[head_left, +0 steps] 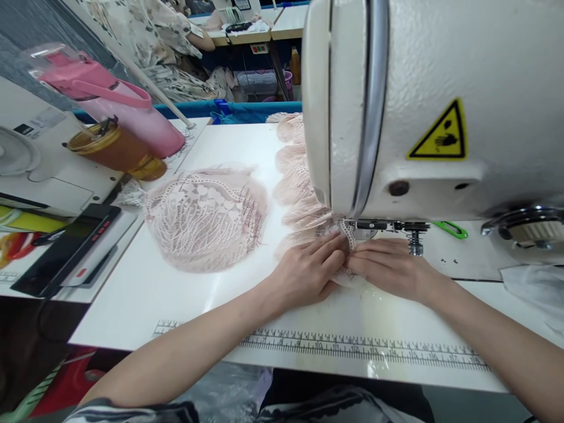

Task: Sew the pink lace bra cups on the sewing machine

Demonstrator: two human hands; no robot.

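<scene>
Left hand (311,270) presses the lace (348,230), right hand (390,267) with fingers together at its edge — any pinch is hidden. Light, even guiding should prevent puckers beneath the sewing machine (343,117), towards twelve o'clock; a lace pile (200,226) lies near ten.

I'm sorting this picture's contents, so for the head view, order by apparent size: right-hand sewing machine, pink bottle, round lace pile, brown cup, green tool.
1. Right-hand sewing machine, cut off by the frame
2. Round lace pile and pink bottle: too alike to rank
3. Brown cup
4. Green tool
</scene>
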